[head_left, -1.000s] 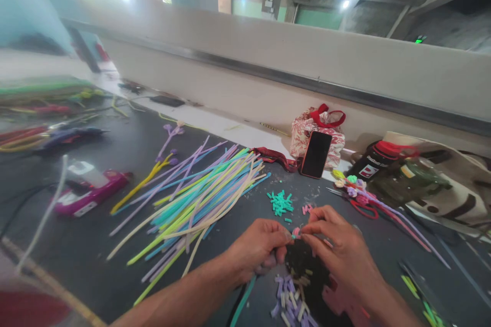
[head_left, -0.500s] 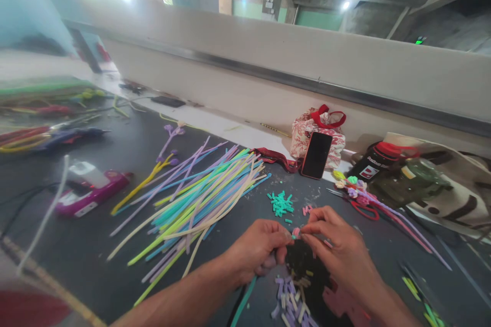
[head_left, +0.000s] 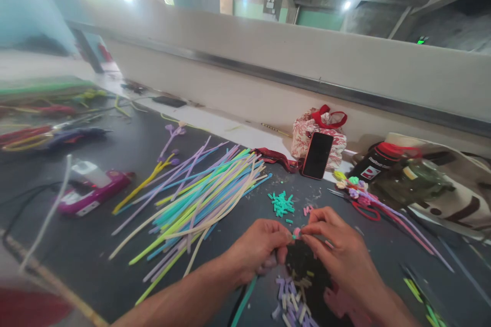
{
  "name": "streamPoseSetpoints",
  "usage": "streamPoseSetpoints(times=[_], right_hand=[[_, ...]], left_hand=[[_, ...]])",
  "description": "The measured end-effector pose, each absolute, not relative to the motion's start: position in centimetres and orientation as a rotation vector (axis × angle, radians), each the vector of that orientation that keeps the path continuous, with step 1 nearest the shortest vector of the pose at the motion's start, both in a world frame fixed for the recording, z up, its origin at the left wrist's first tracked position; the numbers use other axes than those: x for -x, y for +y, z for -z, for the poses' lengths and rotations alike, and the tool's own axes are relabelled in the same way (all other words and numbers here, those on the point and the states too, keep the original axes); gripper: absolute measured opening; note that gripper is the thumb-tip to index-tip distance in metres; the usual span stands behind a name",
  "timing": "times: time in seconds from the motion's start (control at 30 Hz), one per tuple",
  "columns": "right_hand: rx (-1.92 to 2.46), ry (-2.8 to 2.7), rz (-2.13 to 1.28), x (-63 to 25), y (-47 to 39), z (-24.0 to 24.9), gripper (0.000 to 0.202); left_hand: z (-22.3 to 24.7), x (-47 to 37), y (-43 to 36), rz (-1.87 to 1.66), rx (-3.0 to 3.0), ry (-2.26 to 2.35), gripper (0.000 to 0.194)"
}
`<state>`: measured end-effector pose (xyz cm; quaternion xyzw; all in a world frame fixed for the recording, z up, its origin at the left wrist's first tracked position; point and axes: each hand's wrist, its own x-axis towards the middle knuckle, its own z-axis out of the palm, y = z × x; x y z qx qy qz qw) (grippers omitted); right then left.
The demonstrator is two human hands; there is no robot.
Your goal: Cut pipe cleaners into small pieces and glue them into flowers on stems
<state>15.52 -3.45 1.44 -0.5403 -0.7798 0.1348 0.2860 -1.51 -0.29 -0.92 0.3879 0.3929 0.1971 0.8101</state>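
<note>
Close together over the dark table [head_left: 153,291], both hands meet at a small pink and teal piece [head_left: 296,233]. My left hand [head_left: 264,245] is closed on its left side, with a teal stem [head_left: 245,301] running down below the fist. My right hand [head_left: 333,240] pinches the pink part between thumb and fingertips, and a short pink bit shows by its fingers. Just beyond lie a pile of short teal pieces [head_left: 282,204] and a few pink pieces [head_left: 307,210]. Lilac and cream pieces [head_left: 293,299] lie nearer, between the forearms.
Long coloured stems [head_left: 199,199] spread on the left, beside a magenta glue gun [head_left: 94,194]. A phone [head_left: 317,156] leans on a patterned bag [head_left: 301,135]. Right of it are a flower bunch [head_left: 356,189], a black bottle [head_left: 376,161] and scissors [head_left: 420,286].
</note>
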Motion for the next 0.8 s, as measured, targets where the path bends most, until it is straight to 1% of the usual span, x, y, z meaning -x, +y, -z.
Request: streamPoseSetpoints(times=[0.17, 0.8], right_hand=[[1.429, -2.081, -0.369, -15.38, -3.48, -1.50, 0.014], [1.429, -2.088, -0.344, -15.10, -3.44, -1.61, 0.014]], left_hand=[[1.07, 1.54, -0.22, -0.418, -0.838, 0.828, 0.014], [1.05, 1.60, -0.11, -0.411, -0.840, 0.826, 0.017]])
